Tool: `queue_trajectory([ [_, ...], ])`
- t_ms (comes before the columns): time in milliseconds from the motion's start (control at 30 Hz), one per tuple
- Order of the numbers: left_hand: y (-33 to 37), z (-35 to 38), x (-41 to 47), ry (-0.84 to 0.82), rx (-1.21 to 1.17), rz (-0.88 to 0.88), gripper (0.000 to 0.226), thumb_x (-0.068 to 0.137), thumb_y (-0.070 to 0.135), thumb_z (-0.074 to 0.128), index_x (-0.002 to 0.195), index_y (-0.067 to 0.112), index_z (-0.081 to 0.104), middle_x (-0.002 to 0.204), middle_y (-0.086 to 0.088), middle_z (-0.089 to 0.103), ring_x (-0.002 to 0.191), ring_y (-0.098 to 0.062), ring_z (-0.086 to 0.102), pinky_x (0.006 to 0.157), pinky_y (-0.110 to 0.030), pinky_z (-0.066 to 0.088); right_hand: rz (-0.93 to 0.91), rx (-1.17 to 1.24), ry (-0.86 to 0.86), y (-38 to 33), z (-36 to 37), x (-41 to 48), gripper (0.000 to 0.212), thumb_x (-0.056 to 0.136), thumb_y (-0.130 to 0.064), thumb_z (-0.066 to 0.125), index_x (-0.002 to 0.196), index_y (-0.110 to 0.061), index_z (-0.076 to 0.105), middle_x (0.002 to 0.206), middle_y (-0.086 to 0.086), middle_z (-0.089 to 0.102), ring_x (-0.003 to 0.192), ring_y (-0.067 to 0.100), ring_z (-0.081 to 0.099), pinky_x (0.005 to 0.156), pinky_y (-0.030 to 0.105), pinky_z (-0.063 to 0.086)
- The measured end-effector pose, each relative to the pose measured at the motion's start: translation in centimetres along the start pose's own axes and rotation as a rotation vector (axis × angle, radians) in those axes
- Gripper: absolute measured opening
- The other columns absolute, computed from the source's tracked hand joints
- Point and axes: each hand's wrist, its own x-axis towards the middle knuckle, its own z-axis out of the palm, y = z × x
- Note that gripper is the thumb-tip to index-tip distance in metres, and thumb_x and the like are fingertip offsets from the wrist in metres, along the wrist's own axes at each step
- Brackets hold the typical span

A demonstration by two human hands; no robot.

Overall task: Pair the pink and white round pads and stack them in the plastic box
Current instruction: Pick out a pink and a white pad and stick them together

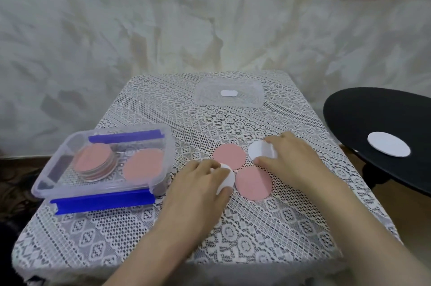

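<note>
The box (44,180) sits open-topped at the left of the lace cloth (256,234), its long side running left to right and skewed a little, with a blue clip (102,203) folded down in front and another (124,137) at the back. It is clear plastic. Inside, a stack (95,161) topped in pink leans slightly at the left end and a single pink pad (143,166) lies flat beside it.

Two more pink pads lie flat mid-table, the far one (229,156) just touching the near one (253,183). Being round, they point nowhere.

The hands are apart, one on each side of those pads. The left hand (200,183) curls over the left white pad (227,178), thumb under its near edge; most of it is hidden. The right hand (293,157) pinches the right white pad (257,149) between finger and thumb. Whether either pad is off the cloth, I cannot tell.

The clear lid (229,93) lies at the far edge. A third white pad (388,147) rests on a black disc (354,113), cut off at right.
</note>
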Motion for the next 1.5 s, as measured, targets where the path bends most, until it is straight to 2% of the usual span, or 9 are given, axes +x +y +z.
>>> queue_trajectory([
  [200, -0.5, 0.3, -0.2, 0.015, 0.006, 0.019, 0.024, 0.092, 0.040, 0.058, 0.107, 0.027, 0.071, 0.118, 0.007, 0.066, 0.101, -0.017, 0.055, 0.080, -0.032, 0.048, 0.005, 0.123, 0.028, 0.4, -0.2, 0.3, 0.064, 0.078, -0.054, 0.078, 0.127, -0.027, 0.046, 0.124, -0.002, 0.046, 0.103, 0.022, 0.053, 0.081, 0.037, 0.043],
  [400, -0.6, 0.0, -0.6, 0.002, -0.052, 0.029, 0.032, 0.094, 0.041, 0.059, 0.122, 0.030, 0.068, 0.125, 0.011, 0.064, 0.110, -0.013, 0.052, 0.089, -0.028, 0.044, 0.042, 0.561, 0.156, 0.6, 0.0, -0.2, 0.023, 0.096, -0.019, 0.066, 0.110, -0.028, 0.051, 0.111, -0.001, 0.063, 0.091, 0.023, 0.063, 0.052, 0.027, 0.052],
  [533, -0.5, -0.4, -1.0, -0.023, -0.243, -0.062, 0.051, 0.095, 0.051, 0.054, 0.144, 0.036, 0.049, 0.136, 0.017, 0.056, 0.123, -0.005, 0.045, 0.100, -0.023, 0.035, 0.001, 0.835, 0.077, 0.1, -0.5, -1.4, 0.010, 0.100, -0.017, 0.060, 0.107, -0.023, 0.063, 0.107, 0.000, 0.074, 0.094, 0.022, 0.068, 0.065, 0.036, 0.058],
  [733, 0.0, -1.6, -1.4, 0.030, -0.685, -0.235, 0.017, 0.092, 0.042, 0.066, 0.109, 0.039, 0.065, 0.090, 0.019, 0.071, 0.083, 0.003, 0.065, 0.067, -0.017, 0.053, -0.193, 0.854, -0.317, -2.4, -0.3, -4.7, 0.009, 0.100, -0.016, 0.062, 0.105, -0.014, 0.069, 0.079, -0.002, 0.075, 0.063, 0.006, 0.068, 0.051, 0.018, 0.048],
  [900, -0.6, -1.8, -1.8, 0.001, -0.755, -0.313, 0.005, 0.097, 0.030, 0.062, 0.092, 0.028, 0.063, 0.080, 0.003, 0.066, 0.058, -0.008, 0.063, 0.051, -0.020, 0.047, -0.173, 0.859, -0.280, -2.6, 0.6, -4.2, 0.022, 0.098, -0.019, 0.066, 0.092, 0.003, 0.064, 0.075, 0.006, 0.067, 0.061, 0.010, 0.064, 0.057, 0.023, 0.051],
  [1067, -1.6, -1.6, -2.7, -0.039, -0.603, -0.323, 0.010, 0.099, 0.032, 0.056, 0.089, 0.029, 0.058, 0.082, 0.007, 0.063, 0.069, -0.015, 0.061, 0.063, -0.041, 0.053, -0.213, 0.417, -0.051, -2.7, 1.1, -3.2, 0.010, 0.095, -0.033, 0.065, 0.096, -0.027, 0.073, 0.082, -0.010, 0.069, 0.075, 0.007, 0.063, 0.069, 0.032, 0.052],
  [1233, -2.2, -1.9, -3.3, -0.069, -0.596, -0.323, 0.011, 0.100, 0.031, 0.054, 0.090, 0.030, 0.058, 0.080, 0.010, 0.063, 0.070, -0.009, 0.058, 0.067, -0.037, 0.049, -0.292, 0.158, -0.079, -4.3, 1.1, -3.4, 0.026, 0.083, -0.043, 0.072, 0.104, -0.028, 0.071, 0.089, -0.012, 0.063, 0.080, 0.010, 0.063, 0.074, 0.035, 0.054],
  [1367, -2.1, -2.1, -3.2, -0.077, -0.578, -0.334, 0.011, 0.100, 0.030, 0.053, 0.090, 0.030, 0.058, 0.084, 0.012, 0.063, 0.079, -0.006, 0.057, 0.072, -0.035, 0.049, -0.256, 0.204, -0.101, -4.6, 1.1, -3.0, 0.028, 0.080, -0.039, 0.075, 0.105, -0.031, 0.067, 0.102, -0.015, 0.057, 0.091, 0.008, 0.063, 0.085, 0.040, 0.054],
  [1500, -1.8, -2.2, -3.0, -0.088, -0.564, -0.330, 0.011, 0.102, 0.030, 0.051, 0.092, 0.029, 0.056, 0.087, 0.011, 0.064, 0.080, -0.007, 0.058, 0.072, -0.035, 0.049, -0.203, 0.358, -0.120, -4.4, 1.6, -2.8, 0.027, 0.083, -0.027, 0.076, 0.096, -0.030, 0.053, 0.096, -0.010, 0.062, 0.085, 0.012, 0.065, 0.070, 0.039, 0.056],
])
